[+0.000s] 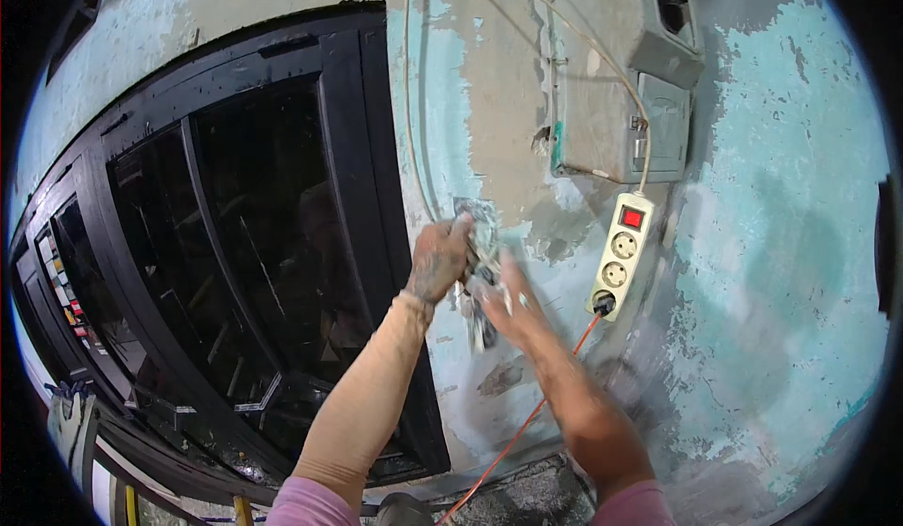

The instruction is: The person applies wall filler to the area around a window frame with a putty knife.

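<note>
In front of the peeling turquoise wall [752,338], my two hands are close together around a mottled grey and white thing [483,235], blurred by motion. It looks crumpled, but I cannot make out its kind. My left hand [439,261] is closed at its left side, with the thumb pointing up. Lower and to the right, my right hand [511,305] comes near or touches it; pale smears show on its fingers, which are blurred. A pale cable [412,122] runs down the wall to just above my left hand.
A cream power strip [619,258] with a red switch hangs right of my hands. An orange cord [513,437] leads down from its lowest socket and passes behind my right forearm. Above is a grey meter box [602,103]; at left, a black-framed glazed window [362,197].
</note>
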{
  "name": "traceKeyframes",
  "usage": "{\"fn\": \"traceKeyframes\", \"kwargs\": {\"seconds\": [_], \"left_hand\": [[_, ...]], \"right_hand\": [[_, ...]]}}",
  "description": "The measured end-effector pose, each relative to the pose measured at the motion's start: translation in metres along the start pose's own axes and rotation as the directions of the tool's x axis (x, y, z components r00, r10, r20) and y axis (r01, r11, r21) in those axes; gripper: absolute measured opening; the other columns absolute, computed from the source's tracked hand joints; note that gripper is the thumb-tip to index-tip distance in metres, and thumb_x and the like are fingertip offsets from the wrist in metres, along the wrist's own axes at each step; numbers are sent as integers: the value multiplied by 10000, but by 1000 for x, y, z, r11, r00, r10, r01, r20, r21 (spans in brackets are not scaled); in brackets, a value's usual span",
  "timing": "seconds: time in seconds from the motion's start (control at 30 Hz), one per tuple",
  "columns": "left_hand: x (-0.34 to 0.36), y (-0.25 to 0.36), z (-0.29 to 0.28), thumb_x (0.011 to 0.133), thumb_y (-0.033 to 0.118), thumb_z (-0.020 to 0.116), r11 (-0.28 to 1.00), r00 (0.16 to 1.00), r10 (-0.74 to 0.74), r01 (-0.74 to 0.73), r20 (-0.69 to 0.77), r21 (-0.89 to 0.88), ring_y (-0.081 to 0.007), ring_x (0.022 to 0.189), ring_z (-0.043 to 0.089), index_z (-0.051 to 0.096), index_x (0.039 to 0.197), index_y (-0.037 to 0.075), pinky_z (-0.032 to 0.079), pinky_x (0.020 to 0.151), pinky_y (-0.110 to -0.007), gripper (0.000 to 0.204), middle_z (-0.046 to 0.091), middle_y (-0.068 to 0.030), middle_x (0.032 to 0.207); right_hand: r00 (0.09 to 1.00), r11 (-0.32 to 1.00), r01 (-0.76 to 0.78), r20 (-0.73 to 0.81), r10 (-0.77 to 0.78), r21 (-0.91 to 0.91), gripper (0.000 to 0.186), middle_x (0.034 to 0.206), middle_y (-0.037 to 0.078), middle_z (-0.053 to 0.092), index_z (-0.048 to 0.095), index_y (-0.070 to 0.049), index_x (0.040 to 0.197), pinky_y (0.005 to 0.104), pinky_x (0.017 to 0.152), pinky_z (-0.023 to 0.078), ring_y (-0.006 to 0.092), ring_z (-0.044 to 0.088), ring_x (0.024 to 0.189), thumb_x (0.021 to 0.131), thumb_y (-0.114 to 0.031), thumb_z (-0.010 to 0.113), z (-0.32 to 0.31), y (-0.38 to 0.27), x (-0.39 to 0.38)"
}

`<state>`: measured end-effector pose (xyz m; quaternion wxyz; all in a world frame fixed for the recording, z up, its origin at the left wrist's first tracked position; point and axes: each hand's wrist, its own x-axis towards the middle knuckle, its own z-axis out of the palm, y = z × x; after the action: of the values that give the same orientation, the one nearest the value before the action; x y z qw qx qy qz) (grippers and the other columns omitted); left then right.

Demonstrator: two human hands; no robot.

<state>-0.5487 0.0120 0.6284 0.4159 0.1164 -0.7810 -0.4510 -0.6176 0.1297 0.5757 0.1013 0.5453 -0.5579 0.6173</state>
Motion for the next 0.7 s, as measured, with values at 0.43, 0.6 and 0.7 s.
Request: {"fn": "traceKeyframes", "kwargs": {"seconds": [0.43, 0.6, 0.7], "left_hand": [[-155, -59, -44, 931, 278, 601, 937, 933, -307, 331, 190, -110, -129, 702, 615, 636, 949, 3, 495, 646, -262, 277, 659, -69, 769], [-216, -73, -93, 869, 153, 643, 979, 978, -114, 140, -174, 148, -118, 819, 589, 662, 971, -12, 461, 727, -246, 195, 639, -70, 873], [-266, -51, -141, 876, 109, 618, 932, 839, -116, 277, -532, 233, -116, 848, 563, 642, 987, -31, 450, 760, -253, 180, 615, -67, 886]], "right_hand": [[773, 583, -632, 357, 524, 511, 484, 802, 39, 545, 412, -18, 1282, 279, 484, 454, 121, 524, 564, 867, -144, 626, -7, -13, -128], [797, 582, -600, 348, 493, 549, 377, 785, 43, 541, 463, -27, 1152, 283, 441, 452, 128, 537, 532, 858, -181, 643, -8, -3, -116], [858, 749, -509, 315, 406, 424, 546, 785, 51, 556, 385, -14, 1351, 296, 490, 472, 123, 553, 557, 871, -145, 611, -21, 11, -93]]}}
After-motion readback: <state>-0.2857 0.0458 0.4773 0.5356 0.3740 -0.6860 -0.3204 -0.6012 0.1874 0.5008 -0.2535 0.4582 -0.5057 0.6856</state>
